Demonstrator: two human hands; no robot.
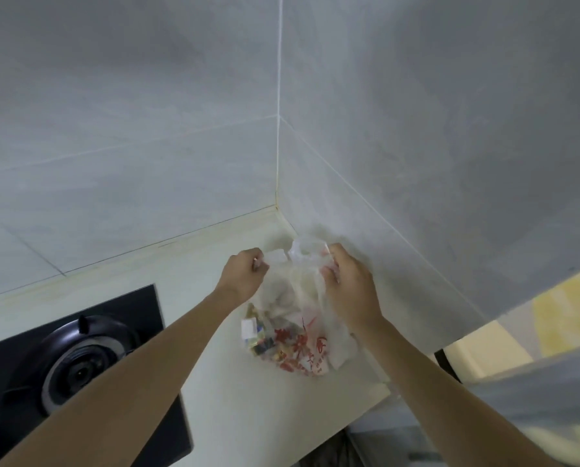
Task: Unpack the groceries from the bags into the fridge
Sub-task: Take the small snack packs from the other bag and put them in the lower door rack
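Note:
A thin white plastic grocery bag [295,318] with red print stands on the pale counter [248,406] in the corner of the tiled walls. Small packaged goods [258,335] show through its lower left side. My left hand [243,274] pinches the bag's left handle at the top. Gripping the right handle and upper edge is my right hand [347,284]. Both hands hold the top of the bag apart. The fridge is not in view.
A black gas hob with a round burner [79,365] lies on the counter at the left, under my left forearm. Grey tiled walls [416,163] close in behind and to the right of the bag. The counter's front edge runs at lower right.

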